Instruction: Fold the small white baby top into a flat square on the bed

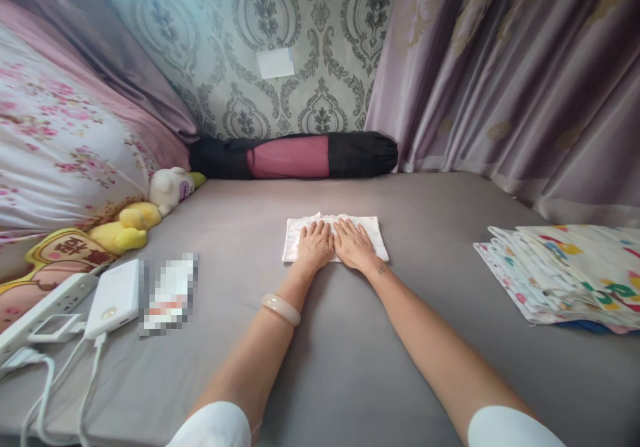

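A folded white cloth (295, 236) with a faint print lies flat on the grey bed sheet (240, 340). My left hand (316, 242) rests palm down on it, left of the middle, fingers stretched forward. Beside it, my right hand (354, 242) also presses flat on the cloth, with its fingers slightly apart. The two hands nearly touch at the centre. Parts of the cloth under both palms are hidden. A pale bangle (281, 308) circles my left forearm.
At the right lies a stack of folded printed cloths (565, 274). To the left are a power strip (50, 307), a white power bank (114, 297) with cables, a blurred-out item (169, 294) and plush toys (125, 227). A long black-and-pink bag (290, 156) lies along the wall.
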`<move>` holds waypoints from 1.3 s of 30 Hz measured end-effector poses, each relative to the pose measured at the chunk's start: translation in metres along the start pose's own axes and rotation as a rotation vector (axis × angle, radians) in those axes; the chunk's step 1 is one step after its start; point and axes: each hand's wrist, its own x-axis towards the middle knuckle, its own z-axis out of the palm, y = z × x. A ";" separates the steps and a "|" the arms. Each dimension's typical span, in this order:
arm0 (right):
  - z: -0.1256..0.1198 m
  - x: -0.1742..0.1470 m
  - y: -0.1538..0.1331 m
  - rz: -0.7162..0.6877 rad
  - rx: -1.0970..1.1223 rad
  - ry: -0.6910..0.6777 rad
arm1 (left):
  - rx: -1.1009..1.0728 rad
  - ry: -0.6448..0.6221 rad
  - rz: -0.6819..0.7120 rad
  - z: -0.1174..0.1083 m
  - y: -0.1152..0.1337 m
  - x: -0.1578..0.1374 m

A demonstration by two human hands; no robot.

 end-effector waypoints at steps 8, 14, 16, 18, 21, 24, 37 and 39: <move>-0.006 0.005 -0.004 -0.037 0.008 0.019 | 0.061 0.038 0.053 -0.004 -0.003 0.006; -0.003 0.006 -0.004 -0.021 0.029 -0.031 | 0.042 -0.035 0.009 0.001 -0.009 0.008; -0.003 0.006 -0.004 -0.022 0.031 -0.028 | 0.003 -0.025 -0.008 0.000 -0.008 0.007; -0.003 0.005 -0.003 -0.019 0.037 -0.018 | -0.058 -0.002 -0.023 -0.003 -0.007 0.005; -0.003 0.003 -0.002 0.023 0.046 0.055 | -0.085 0.091 -0.026 -0.008 -0.007 0.002; -0.002 0.001 0.002 0.097 0.056 0.121 | -0.043 0.186 -0.046 -0.013 -0.011 0.000; 0.003 0.001 0.010 0.148 0.148 0.105 | -0.084 0.171 -0.107 -0.013 -0.019 -0.002; 0.001 -0.001 0.014 0.165 0.136 0.147 | -0.138 0.247 -0.134 -0.015 -0.019 -0.003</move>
